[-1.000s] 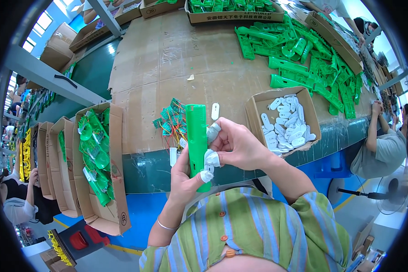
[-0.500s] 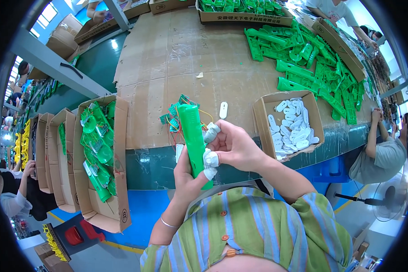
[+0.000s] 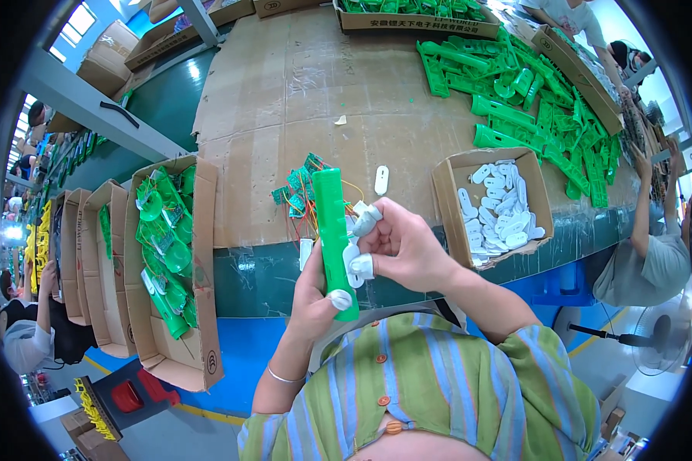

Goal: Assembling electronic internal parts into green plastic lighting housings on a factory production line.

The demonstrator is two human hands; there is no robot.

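My left hand is closed around the lower part of a long green plastic housing, held nearly upright above the table's front edge. A white cover sits on the left thumb, which presses on the housing's lower end. Beside the housing's right side, my right hand pinches a white oval plastic piece under its thumb; white wrappings cover its thumb and index finger. Behind the housing lie green circuit boards with red and yellow wires. Another white oval piece rests on the cardboard.
An open carton of white oval pieces stands to the right. Past it lies a heap of green housings. At left, a long cardboard box holds green parts with wires. A grey metal post crosses the upper left. Co-workers sit on both sides.
The housing has turned more upright, and my left thumb has shifted to its lower end. The right hand has moved slightly away, leaving the white oval piece visible under its thumb.
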